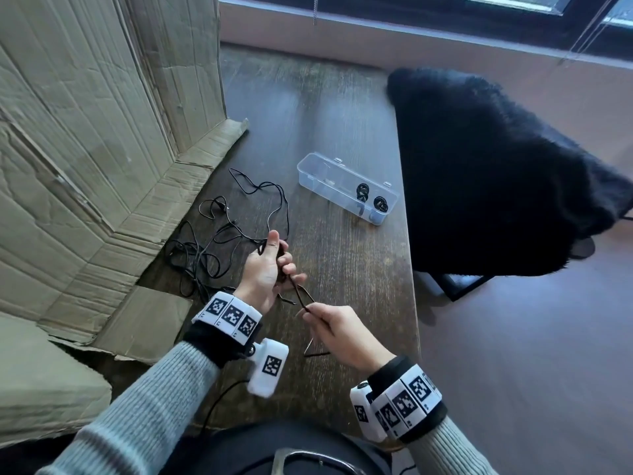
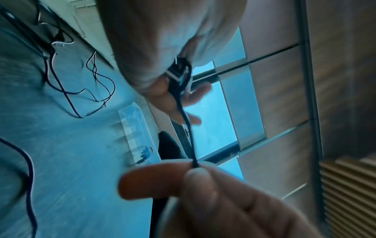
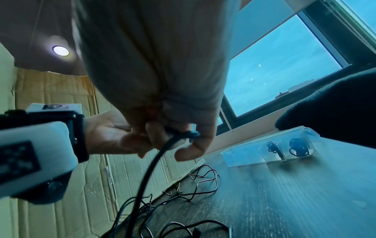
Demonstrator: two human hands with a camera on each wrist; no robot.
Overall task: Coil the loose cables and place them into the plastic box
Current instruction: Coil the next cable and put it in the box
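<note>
A thin black cable (image 1: 297,292) is stretched between my two hands above the table's near part. My left hand (image 1: 283,265) grips one stretch of it with curled fingers, thumb pointing up. My right hand (image 1: 309,310) pinches the cable a short way nearer me, between thumb and forefinger; the right wrist view shows the pinch (image 3: 190,136), and the left wrist view shows the taut cable (image 2: 188,128). A tangle of loose black cables (image 1: 219,241) lies left of my hands. The clear plastic box (image 1: 310,166) stands open further back, with two coiled cables (image 1: 371,197) in its right end.
Large flattened cardboard (image 1: 85,149) leans along the left of the dark wooden table (image 1: 342,114). A black furry cover on a chair (image 1: 496,173) sits beyond the table's right edge, close to the box. A window runs behind.
</note>
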